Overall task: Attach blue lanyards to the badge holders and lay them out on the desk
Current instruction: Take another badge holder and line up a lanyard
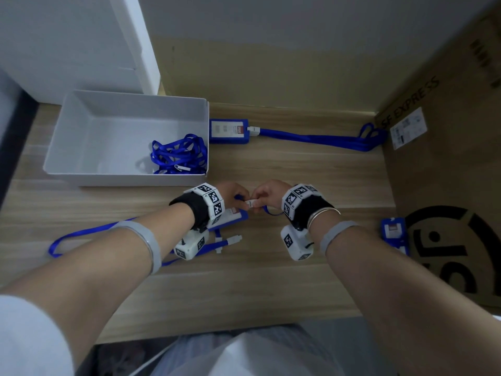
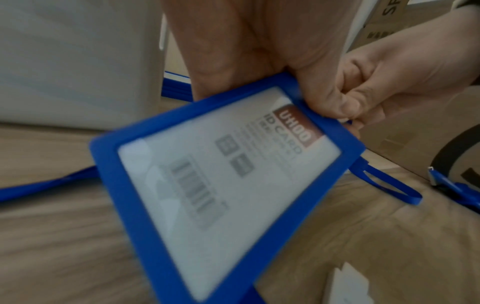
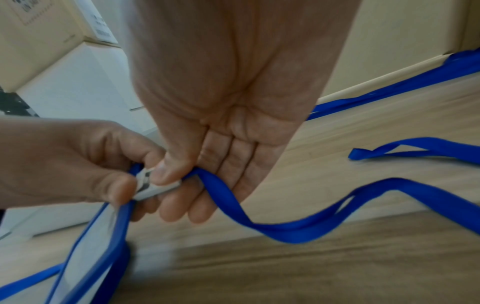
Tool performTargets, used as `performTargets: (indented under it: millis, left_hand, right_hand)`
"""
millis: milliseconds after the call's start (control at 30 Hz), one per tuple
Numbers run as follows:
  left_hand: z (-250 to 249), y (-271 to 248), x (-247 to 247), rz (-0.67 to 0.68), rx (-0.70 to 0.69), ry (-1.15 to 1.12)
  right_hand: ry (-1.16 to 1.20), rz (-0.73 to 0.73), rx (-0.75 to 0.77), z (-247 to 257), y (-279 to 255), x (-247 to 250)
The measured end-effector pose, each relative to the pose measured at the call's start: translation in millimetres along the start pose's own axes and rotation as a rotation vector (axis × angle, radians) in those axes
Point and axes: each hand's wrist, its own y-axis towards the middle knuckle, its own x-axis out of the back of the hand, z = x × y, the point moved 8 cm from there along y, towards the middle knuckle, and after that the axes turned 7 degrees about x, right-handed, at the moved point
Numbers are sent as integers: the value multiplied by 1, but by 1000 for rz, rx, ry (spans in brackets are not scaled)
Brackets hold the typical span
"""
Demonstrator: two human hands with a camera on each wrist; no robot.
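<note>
A: Table (image 1: 271, 280), wood grain, against a beige wall. White tray (image 1: 81, 131) back left, tangle of spare lanyards (image 1: 177, 154) in its right corner.

B: Right side?

A: Cardboard box (image 1: 447, 172) with a shipping label. Blue holder stack (image 1: 393, 232) just beside it. Finished badge (image 1: 229, 131) touching the tray's right wall, its strap (image 1: 311, 138) running to the box.

B: Hands?

A: Left hand (image 1: 233, 195) grip closed on the badge holder (image 2: 228, 185) top edge, holder tilted above the table. Right hand (image 1: 267, 195) pinches the white clip (image 3: 155, 188) of the blue lanyard (image 3: 285, 228) at the holder's top. Lanyard trails over the table. Another loose lanyard (image 1: 81, 234) lies under the left forearm.
</note>
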Motion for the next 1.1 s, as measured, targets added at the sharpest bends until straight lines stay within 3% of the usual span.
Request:
performTargets:
  millis: [300,733,933,1100]
  left_hand:
    - [23,-3,7,0,121,-3]
    - [22,-7,18,-75,112,29]
    - [15,-11,18,-45,120,47]
    - [19,-10,16,-33,131,63]
  right_hand:
    - [-9,3,-141,-20,-3,-1]
    - [101,-31,-204,-7,7,-8]
    - [-19,-36,-253,-8,5,-6]
    - [-163,-236,-427,-44,-12,36]
